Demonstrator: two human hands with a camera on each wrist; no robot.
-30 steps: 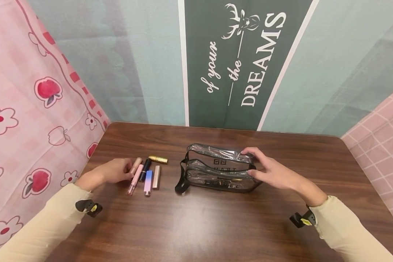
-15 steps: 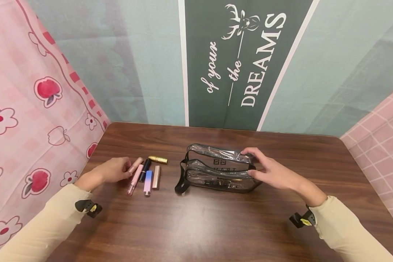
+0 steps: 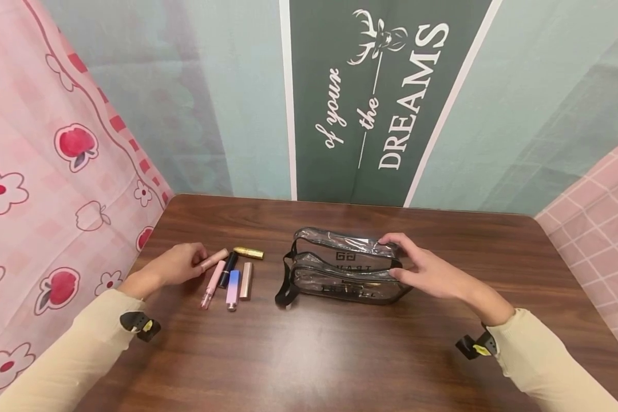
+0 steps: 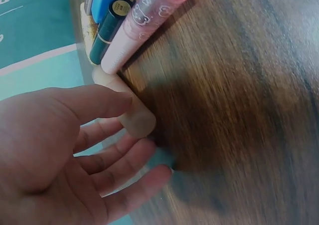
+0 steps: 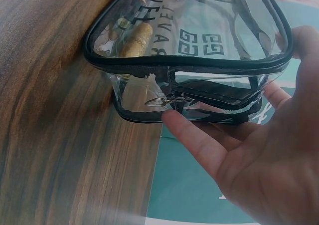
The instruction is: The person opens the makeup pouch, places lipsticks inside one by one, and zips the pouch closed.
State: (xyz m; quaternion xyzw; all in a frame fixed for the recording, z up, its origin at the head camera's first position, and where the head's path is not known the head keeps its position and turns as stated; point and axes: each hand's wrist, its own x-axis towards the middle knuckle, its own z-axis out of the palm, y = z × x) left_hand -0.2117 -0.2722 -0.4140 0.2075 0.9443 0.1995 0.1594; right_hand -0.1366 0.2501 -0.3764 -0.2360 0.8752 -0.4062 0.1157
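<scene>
Beige tube aslant, far end toward dark tube

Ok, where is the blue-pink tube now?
In the head view, the blue-pink tube lies left of the clear bag, between the pink tube and the rose-gold tube.

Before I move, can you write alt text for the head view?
The left hand pinches a pale pink tube beside five other cosmetic tubes on a brown wood-grain table, while the right hand holds one end of a clear, black-trimmed pouch. Behind the table hangs a printed backdrop with white lettering.
</scene>
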